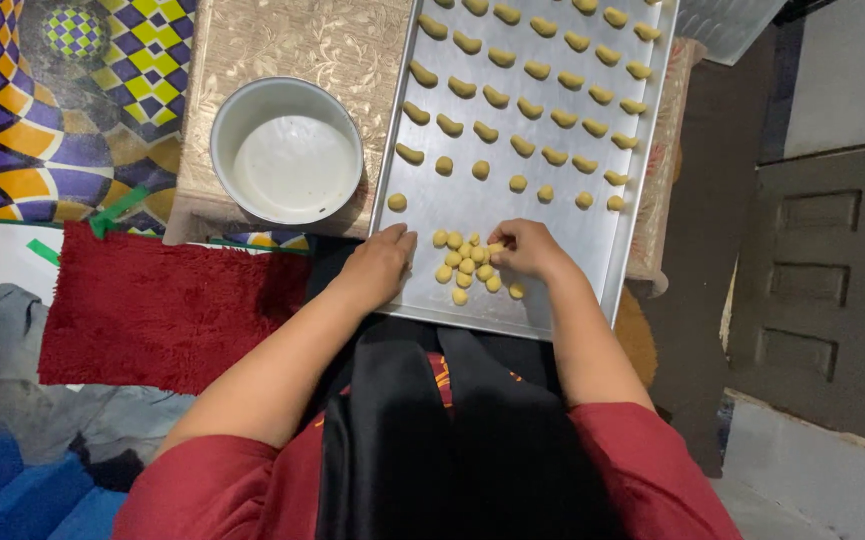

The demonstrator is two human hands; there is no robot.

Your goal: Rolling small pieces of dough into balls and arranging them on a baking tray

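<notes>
A long metal baking tray [582,250] lies in front of me on a low table. Rows of small curved yellow dough pieces [522,105] fill its far part, and one row of round dough balls [517,183] runs below them. A loose cluster of small dough balls [464,265] sits near the tray's front edge. My right hand [530,250] rests at the right side of that cluster, its fingertips pinched on one ball. My left hand [377,265] lies palm down on the tray's front left corner, fingers curled, touching the tray beside the cluster.
A round white bowl [287,150] with pale liquid stands on the beige patterned cloth [292,40] left of the tray. A red shaggy mat [152,310] lies on the floor at left, near a colourful patterned carpet [42,90]. Dark wooden panels [822,280] are at right.
</notes>
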